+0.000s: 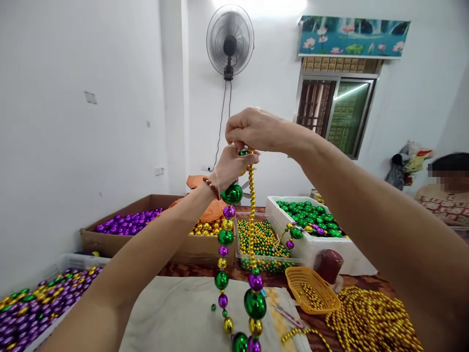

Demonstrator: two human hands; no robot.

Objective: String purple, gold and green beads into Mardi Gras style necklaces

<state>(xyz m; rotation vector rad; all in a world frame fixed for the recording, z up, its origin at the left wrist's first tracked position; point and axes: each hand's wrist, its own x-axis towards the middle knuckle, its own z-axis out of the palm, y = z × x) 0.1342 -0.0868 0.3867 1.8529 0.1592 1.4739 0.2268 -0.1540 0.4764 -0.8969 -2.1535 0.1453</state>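
Raised in front of me, a bead necklace (pixel 255 304) of shiny green, purple and gold balls hangs from my hands, one stretch being a run of small gold beads. My left hand (pixel 234 164) is closed round its upper end, with a green bead showing between the fingers. Directly above, my right hand (pixel 252 129) is pinched at the top of the strand, touching the left fingers. The exact part in the right fingertips is hidden. A small green bead (pixel 213 307) appears beside the strand, above a pale cloth (pixel 168 308).
A cardboard box (pixel 205 249) of purple and gold balls, a clear bin (pixel 269 259) of small beads and a white foam box (pixel 311 249) of green balls stand behind. Right are an orange basket (pixel 293 281), scissors (pixel 289 316) and gold strands (pixel 370 318). A person (pixel 449 195) sits far right.
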